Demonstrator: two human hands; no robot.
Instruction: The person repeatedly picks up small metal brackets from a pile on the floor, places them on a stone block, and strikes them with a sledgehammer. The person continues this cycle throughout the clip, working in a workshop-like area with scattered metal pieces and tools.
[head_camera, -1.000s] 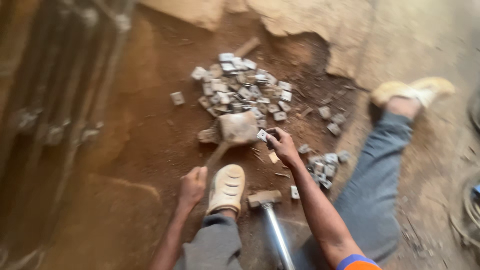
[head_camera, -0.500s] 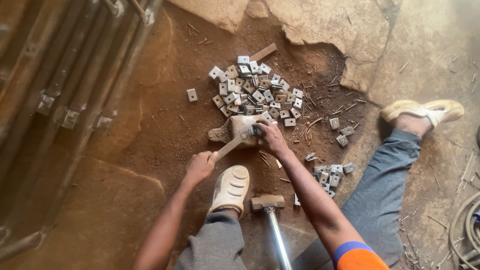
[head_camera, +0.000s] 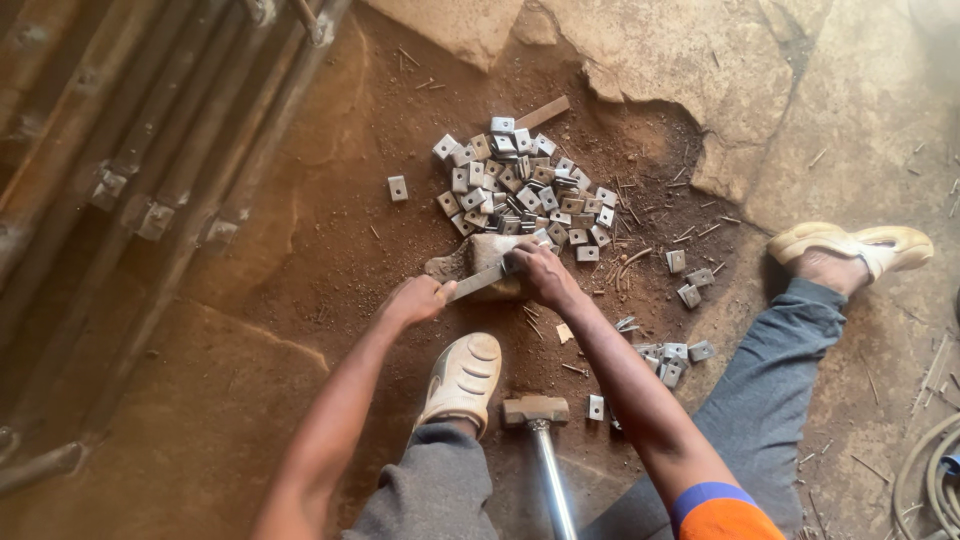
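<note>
Head view: both arms reach forward over the dirt. Left hand (head_camera: 418, 298) is clamped on the low end of a flat metal strip (head_camera: 478, 283); right hand (head_camera: 540, 272) seems closed on its upper end, though that grip is partly hidden. Its long axis runs from eight o'clock to two o'clock across a stone block (head_camera: 478, 258). Square metal plates (head_camera: 520, 190) lie heaped at twelve o'clock; a sledgehammer (head_camera: 537, 412) lies at six o'clock.

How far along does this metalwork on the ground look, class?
Done, it seems: a large heap of small square grey metal plates by the stone block. In hand: the left hand and right hand hold a flat metal strip on it. Left: the steel-handled sledgehammer lies unused.
</note>
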